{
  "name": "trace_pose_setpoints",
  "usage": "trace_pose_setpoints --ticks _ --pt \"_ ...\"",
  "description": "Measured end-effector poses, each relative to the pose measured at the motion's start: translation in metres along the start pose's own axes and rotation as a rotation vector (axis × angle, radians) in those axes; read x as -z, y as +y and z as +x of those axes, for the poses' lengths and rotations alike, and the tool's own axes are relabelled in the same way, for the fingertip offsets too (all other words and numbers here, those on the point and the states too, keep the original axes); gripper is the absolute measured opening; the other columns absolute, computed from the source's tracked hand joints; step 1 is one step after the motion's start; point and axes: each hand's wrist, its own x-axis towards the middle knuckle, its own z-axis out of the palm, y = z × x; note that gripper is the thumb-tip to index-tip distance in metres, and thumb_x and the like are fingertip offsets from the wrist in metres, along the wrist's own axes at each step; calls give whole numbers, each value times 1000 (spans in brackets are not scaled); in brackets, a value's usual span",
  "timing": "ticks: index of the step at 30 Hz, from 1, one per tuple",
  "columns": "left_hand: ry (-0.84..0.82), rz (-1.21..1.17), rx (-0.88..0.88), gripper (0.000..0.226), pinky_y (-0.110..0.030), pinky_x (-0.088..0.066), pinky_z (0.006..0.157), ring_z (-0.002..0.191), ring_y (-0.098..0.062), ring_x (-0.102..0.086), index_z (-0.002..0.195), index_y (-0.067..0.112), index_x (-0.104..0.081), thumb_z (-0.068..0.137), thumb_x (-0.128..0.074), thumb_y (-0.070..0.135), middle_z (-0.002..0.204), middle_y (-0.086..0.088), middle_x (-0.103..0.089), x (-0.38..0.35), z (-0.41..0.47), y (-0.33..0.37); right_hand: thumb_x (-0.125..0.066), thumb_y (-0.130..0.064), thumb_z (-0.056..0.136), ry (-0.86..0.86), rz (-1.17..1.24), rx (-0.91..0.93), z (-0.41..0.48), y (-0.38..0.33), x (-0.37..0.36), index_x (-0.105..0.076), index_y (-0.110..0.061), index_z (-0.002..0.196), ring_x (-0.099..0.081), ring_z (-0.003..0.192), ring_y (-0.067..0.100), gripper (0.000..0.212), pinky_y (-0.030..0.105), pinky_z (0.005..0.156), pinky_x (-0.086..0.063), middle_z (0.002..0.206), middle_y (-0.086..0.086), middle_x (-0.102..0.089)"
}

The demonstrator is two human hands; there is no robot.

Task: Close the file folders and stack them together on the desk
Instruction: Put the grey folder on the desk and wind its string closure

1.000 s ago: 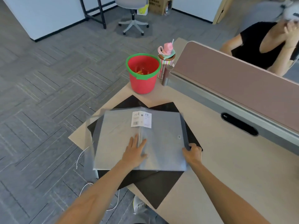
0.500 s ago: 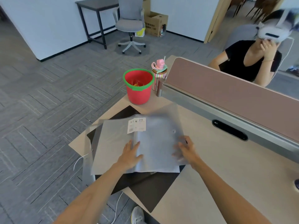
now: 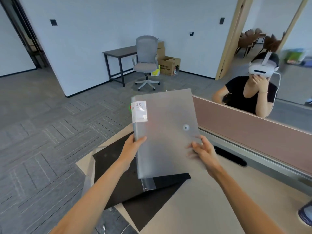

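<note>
The grey file folder [image 3: 166, 132] looked light, slick and flexible — left hand [image 3: 133, 144] pinched its spine at seven o'clock, right hand [image 3: 203, 149] loosely cupped the five-o'clock edge.

The grey folder [image 3: 166, 132] looks like smooth, cloudy plastic with a white paper label [image 3: 139, 111]. The black folders [image 3: 128, 188] look flat and dull. The desk [image 3: 202, 208] looks like smooth pale wood.

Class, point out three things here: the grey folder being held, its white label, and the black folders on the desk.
grey folder [image 3: 167, 141]: head view, middle of front cover.
white label [image 3: 139, 111]: head view, centre of label.
black folders [image 3: 118, 179]: head view, upper black cover.
</note>
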Motion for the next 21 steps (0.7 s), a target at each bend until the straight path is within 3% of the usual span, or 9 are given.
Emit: trace_pose_setpoints --ticks 3,6,9,13,17,18,21 --pt "8 -81 26 37 -45 -52 96 107 -22 -67 125 21 -56 89 -64 26 118 -3 -70 -34 -14 9 -53 -15 95 77 -126 7 -15 6 23 -51 -21 123 -64 79 12 29 32 72 -53 91 7 -68" --pt "-16 -121 91 30 -40 -55 84 102 -24 -68 122 21 -57 92 -60 18 112 -6 -70 -72 -25 5 -59 -23 91 158 -314 -30 -31 29 57 -58 -15 121 -60 102 22 31 40 92 -49 107 7 -64" --pt "-39 -122 179 33 -45 -56 84 100 -29 -69 121 18 -58 88 -61 19 112 -11 -71 -108 -25 -9 -61 -41 86 152 -429 -138 -54 61 90 -60 -21 123 -56 112 16 41 39 102 -43 119 -4 -61" --pt "-135 -67 254 29 -39 -55 76 93 -29 -69 115 13 -58 87 -61 19 107 -13 -70 -154 -20 -30 -58 -20 92 203 -275 -331 -91 92 124 -60 -16 119 -60 108 23 28 33 92 -47 120 7 -64" --pt "-302 -16 301 24 -38 -55 77 91 -28 -69 112 11 -60 88 -58 14 103 -13 -70 -187 -12 -47 -52 -35 79 327 -103 -474 -120 99 145 -62 -24 115 -55 90 17 38 25 69 -41 107 -1 -65" --pt "-342 -4 310 26 -39 -56 78 92 -29 -69 113 11 -61 88 -58 14 104 -14 -70 -192 -9 -52 -52 -37 78 348 -67 -510 -124 106 150 -63 -27 113 -56 88 17 38 25 70 -41 105 -4 -67" --pt "-435 16 336 29 -39 -55 75 90 -28 -68 116 12 -59 87 -58 13 104 -13 -69 -202 0 -66 -52 -35 84 446 45 -619 -132 125 163 -69 -20 109 -66 100 19 34 32 94 -46 109 0 -73"
